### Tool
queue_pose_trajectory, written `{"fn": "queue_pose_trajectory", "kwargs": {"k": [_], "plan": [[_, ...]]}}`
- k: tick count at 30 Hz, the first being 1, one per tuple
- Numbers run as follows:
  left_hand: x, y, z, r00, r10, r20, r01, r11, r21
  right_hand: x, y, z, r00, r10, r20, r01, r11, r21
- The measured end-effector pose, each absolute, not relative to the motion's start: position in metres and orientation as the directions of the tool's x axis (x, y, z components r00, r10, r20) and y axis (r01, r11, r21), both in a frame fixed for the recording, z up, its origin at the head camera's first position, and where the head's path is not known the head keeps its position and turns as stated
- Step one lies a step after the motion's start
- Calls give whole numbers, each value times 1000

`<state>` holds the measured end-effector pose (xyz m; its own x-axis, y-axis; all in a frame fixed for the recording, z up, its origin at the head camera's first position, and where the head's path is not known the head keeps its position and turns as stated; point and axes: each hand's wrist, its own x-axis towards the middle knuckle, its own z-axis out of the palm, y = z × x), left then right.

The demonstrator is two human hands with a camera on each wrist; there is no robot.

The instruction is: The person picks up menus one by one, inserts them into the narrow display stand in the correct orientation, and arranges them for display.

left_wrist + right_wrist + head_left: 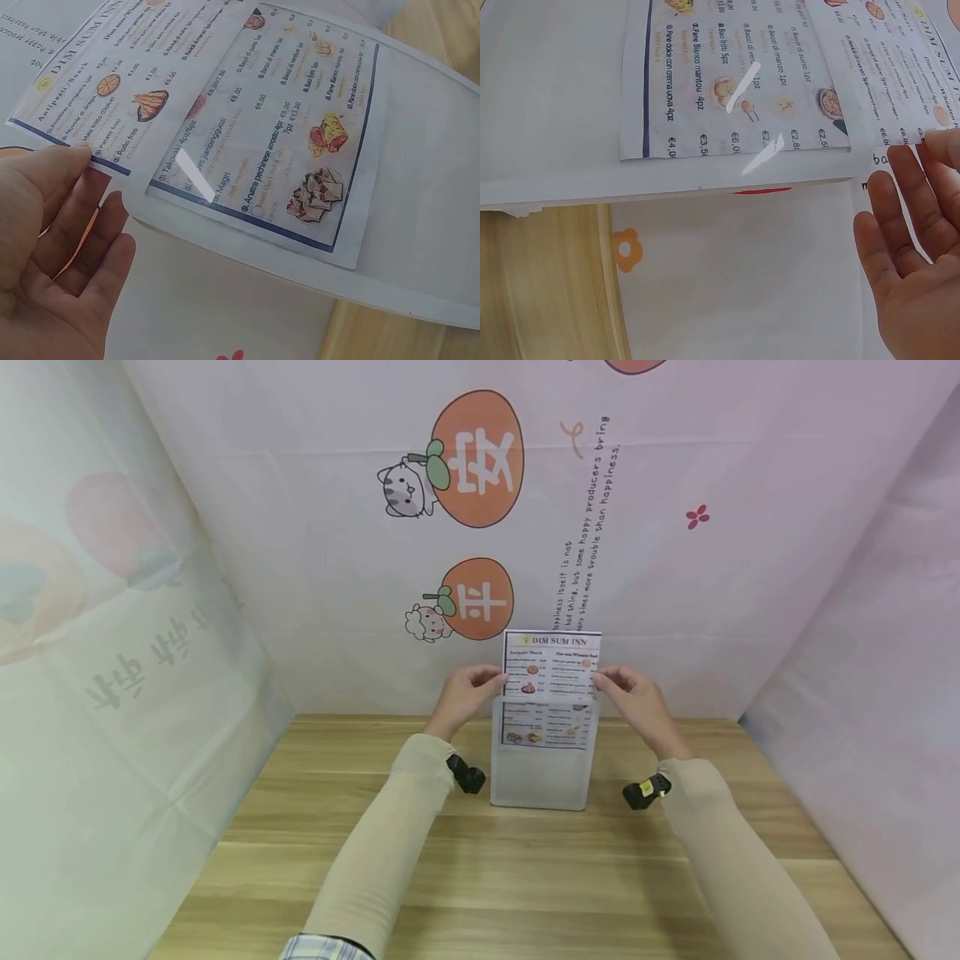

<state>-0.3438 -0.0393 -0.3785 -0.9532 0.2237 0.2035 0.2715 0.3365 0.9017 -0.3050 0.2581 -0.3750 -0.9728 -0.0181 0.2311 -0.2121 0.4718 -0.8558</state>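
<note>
A printed menu sheet (551,664) headed "DIM SUM INN" stands partly inside a clear, white-edged sleeve or frame (542,781). Its lower half shows through the clear front; the upper half sticks out above the top edge. My left hand (468,695) pinches the sheet's left edge between thumb and forefinger, just above the sleeve. On the opposite edge, my right hand (636,697) pinches the paper the same way. In the left wrist view the other fingers of the left hand (64,247) lie loosely curled beside the sleeve's corner. The right hand's (915,232) remaining fingers spread below the sheet.
The sleeve stands on a wood-grain table (480,877) near its back edge. Behind hangs a white cloth backdrop (337,568) with orange fruit drawings and lettering. More white cloth (870,693) borders both sides. A small black camera (468,775) is strapped to each wrist.
</note>
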Motion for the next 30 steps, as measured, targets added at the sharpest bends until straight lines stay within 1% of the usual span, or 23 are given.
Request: {"fn": "queue_pose_trajectory", "kwargs": {"k": [12,23,30], "plan": [[-343,-40,-379,-952,218,217,279,317,906,-306,258,-377,-974,-31,224,-212,469,-857],[-340,-41,-383,-953,223,203,266,307,914,-303,259,-382,-979,-49,199,-199,466,-862],[-340,-41,-390,-956,221,193,258,324,910,-304,261,-389,-981,-57,186,-191,471,-861]]}}
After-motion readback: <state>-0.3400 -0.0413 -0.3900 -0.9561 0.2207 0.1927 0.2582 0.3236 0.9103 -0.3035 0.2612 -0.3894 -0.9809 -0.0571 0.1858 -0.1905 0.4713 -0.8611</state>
